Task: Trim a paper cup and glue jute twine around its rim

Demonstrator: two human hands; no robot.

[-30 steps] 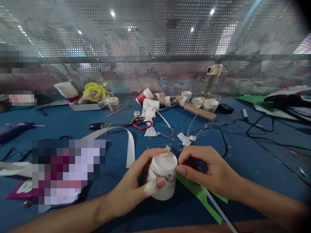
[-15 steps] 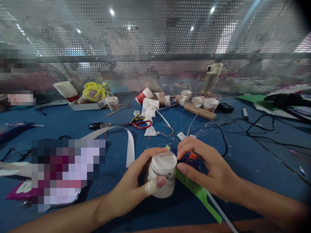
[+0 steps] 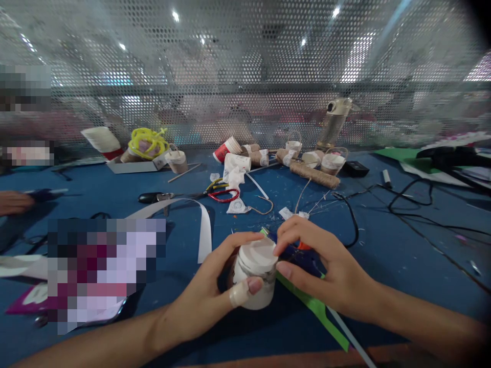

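A white paper cup with dark printed marks stands in front of me, a flat round end facing up. My left hand is curled around its left side; the thumb, wearing a light bandage, presses the front and the fingers reach behind the top. At the cup's upper right edge is my right hand, thumb and index finger bent close together against the rim. Anything small between those fingertips is hard to make out. Under the right hand lie a green strip and a blue item with an orange part, mostly covered.
Red-handled scissors and a curled white paper strip lie beyond the cup. Farther back are a twine roll, stacked paper cups and a bottle. Black cables run at right. Another person's hand is at far left.
My right fingertips have shifted slightly left onto the cup's rim. Another person's hand has come in at the far left, at the blue tool there. My left hand keeps its hold.
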